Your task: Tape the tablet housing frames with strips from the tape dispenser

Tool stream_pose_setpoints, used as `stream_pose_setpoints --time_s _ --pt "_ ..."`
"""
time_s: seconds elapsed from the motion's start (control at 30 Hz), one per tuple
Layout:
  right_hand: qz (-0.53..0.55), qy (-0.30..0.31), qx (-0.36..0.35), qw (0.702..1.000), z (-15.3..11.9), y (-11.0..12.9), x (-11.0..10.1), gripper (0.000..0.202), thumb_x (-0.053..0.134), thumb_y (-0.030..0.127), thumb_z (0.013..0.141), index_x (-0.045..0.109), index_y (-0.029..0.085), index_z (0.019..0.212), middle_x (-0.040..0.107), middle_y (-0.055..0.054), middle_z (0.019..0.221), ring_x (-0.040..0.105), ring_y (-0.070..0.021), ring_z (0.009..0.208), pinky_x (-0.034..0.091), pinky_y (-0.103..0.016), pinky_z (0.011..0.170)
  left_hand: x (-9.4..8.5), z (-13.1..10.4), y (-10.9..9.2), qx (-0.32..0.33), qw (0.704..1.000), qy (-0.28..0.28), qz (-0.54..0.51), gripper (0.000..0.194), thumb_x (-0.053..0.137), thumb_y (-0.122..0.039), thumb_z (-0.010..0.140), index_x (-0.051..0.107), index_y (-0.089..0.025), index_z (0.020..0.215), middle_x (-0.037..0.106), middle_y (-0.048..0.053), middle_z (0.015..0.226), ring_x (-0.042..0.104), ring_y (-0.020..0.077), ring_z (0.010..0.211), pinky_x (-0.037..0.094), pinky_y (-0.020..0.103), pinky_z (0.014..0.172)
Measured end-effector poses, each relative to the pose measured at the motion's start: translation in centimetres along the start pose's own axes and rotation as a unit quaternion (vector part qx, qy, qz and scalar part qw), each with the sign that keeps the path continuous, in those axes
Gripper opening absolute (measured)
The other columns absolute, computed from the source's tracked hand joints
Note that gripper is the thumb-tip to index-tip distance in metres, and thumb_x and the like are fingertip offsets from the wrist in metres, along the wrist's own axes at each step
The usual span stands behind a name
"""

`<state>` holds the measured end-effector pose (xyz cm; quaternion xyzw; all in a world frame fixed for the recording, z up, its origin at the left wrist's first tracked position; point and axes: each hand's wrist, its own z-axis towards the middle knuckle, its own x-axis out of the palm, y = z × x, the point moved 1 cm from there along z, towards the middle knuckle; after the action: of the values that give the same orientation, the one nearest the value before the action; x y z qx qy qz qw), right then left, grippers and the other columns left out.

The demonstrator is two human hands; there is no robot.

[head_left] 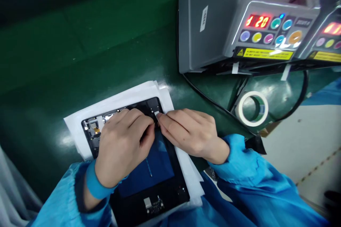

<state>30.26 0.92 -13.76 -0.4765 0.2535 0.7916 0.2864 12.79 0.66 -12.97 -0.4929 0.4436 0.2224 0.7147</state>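
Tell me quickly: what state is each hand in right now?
Left hand: curled over the tablet-like device; undersides hidden, so any grip can't be told.
Right hand: bunched at a small white piece; whether it grips can't be told.

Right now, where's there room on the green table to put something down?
Bare green table shows beyond the white papers, left of the grey machine, and along the papers' left edge. It's crowded right of the papers, with the black cable and tape roll, and at the dark device, where the left hand and right hand are.
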Motion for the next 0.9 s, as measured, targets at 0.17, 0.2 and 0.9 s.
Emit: stream_pose_setpoints --time_s 0.17,0.2,0.9 --pt "0.002 0.02 -0.003 1.0 0.21 0.07 -0.22 0.015 0.054 0.013 0.087 0.067 0.013 0.094 0.063 -0.002 0.074 0.055 -0.0111 0.064 0.045 -0.025 0.057 -0.04 0.03 -0.11 0.002 1.0 -0.001 0.0 0.011 0.053 -0.018 0.085 0.06 -0.018 0.078 0.062 0.004 0.077 0.057 0.0193 0.073 0.047 0.036 0.066" --pt "0.001 0.026 -0.001 1.0 0.26 0.06 -0.24 0.016 0.053 0.013 0.087 0.067 0.014 0.094 0.063 -0.001 0.074 0.054 -0.011 0.064 0.044 -0.025 0.057 -0.02 0.05 -0.13 0.002 1.0 -0.001 -0.001 0.011 0.053 -0.018 0.085 0.06 -0.018 0.078 0.062 0.004 0.077 0.057 0.0193 0.073 0.047 0.036 0.066" --pt "-0.013 0.058 0.011 0.998 0.57 0.59 -0.51 0.016 0.057 0.016 0.087 0.067 0.011 0.098 0.063 -0.001 0.073 0.055 -0.0136 0.066 0.042 -0.029 0.06 0.13 -0.02 -0.06 0.006 1.0 -0.007 0.009 0.015 0.051 -0.017 0.086 0.062 -0.015 0.075 0.062 0.004 0.075 0.056 0.0182 0.07 0.046 0.034 0.065"
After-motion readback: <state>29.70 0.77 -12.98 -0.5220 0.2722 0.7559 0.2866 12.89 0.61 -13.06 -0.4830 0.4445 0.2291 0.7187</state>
